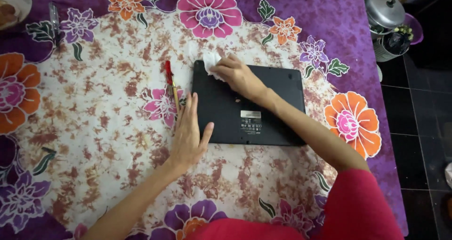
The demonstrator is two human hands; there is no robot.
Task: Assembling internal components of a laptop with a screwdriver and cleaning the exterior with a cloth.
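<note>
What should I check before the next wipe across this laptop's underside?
1. Left hand steadies the black laptop at its left edge, thumb on the casing: ok.
2. Right hand presses the white cloth on the far left corner: ok.
3. Laptop lies flat, underside up, on the floral tablecloth: ok.
4. Red-handled screwdriver lies apart from the laptop, beside the left fingertips: ok.
5. Remaining dust on the casing: cannot tell.

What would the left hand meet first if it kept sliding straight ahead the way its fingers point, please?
Probably the red-handled tool: the left hand points up the cloth beside the laptop, and that tool lies just beyond its fingertips, though slightly to their left.
</note>
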